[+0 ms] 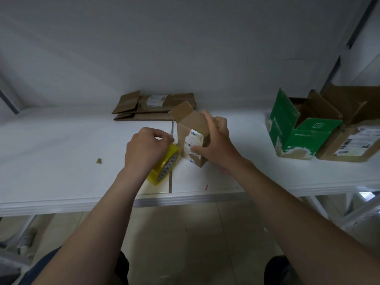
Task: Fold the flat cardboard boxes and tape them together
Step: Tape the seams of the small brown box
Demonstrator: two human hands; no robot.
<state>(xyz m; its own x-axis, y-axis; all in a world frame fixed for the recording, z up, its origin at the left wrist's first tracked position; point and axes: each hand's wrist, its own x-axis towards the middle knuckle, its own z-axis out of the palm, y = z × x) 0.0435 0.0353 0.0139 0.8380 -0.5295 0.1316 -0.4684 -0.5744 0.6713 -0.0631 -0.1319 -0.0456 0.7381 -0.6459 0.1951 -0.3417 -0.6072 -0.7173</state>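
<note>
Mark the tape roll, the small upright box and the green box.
tape roll (154,174): head view, yellow outer band.
small upright box (189,123): head view, brown side above label.
green box (304,138): head view, front green wall.

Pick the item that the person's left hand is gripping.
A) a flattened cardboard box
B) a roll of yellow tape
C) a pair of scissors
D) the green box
B: the left hand curls over the roll of yellow tape, while the right hand holds the small brown box upright beside it.
</note>
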